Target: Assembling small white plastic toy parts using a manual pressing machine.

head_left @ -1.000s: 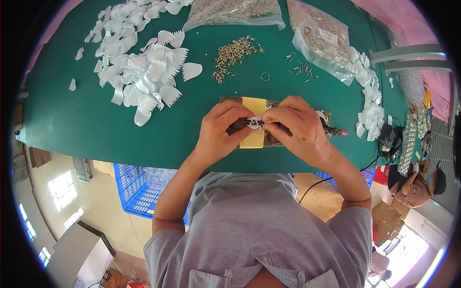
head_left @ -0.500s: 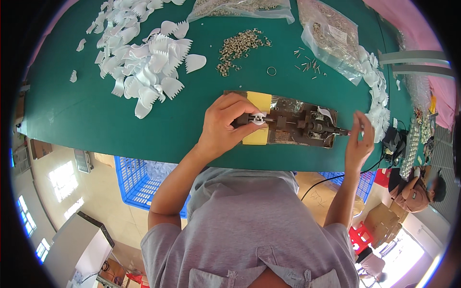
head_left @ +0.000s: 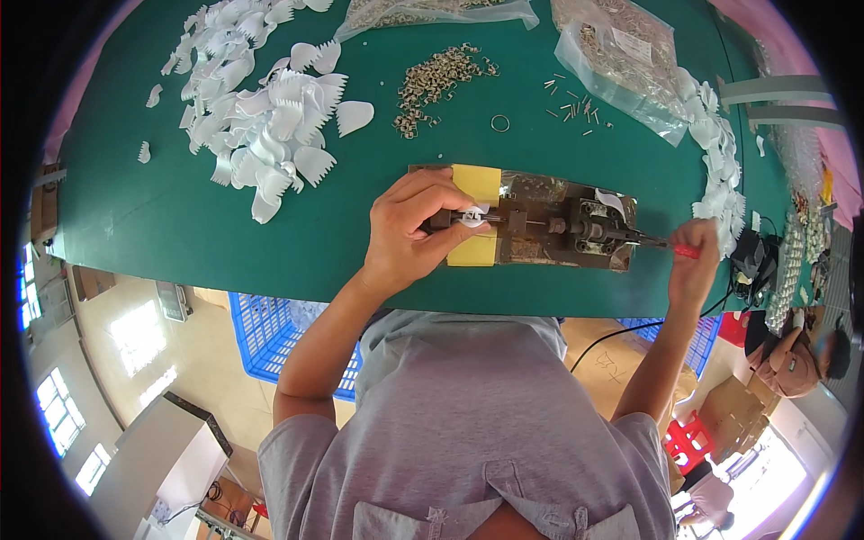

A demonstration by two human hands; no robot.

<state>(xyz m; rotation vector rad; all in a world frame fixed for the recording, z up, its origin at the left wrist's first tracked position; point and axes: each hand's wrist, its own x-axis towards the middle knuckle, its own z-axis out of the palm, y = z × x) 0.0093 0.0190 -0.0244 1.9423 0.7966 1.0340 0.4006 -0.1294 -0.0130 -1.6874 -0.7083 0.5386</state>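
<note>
Fingers [head_left: 697, 232] grip red handle [head_left: 686, 251], right forearm [head_left: 661, 355] angled outward.

White piece [head_left: 473, 217]: partly covered by my left grip [head_left: 407, 229]; inner detail too small to tell.
Red handle [head_left: 686, 251]: partly hidden within my right grip [head_left: 696, 267].
Heap of white toothed pieces [head_left: 270, 126]: cut off by the upper edge, lower layers buried.
Middle clear bag [head_left: 432, 11]: likewise cut off above.
Small metal clips [head_left: 439, 76]: individual shapes too fine to make out.
Blue basket [head_left: 259, 337]: partly hidden beneath the bench [head_left: 162, 225].
</note>
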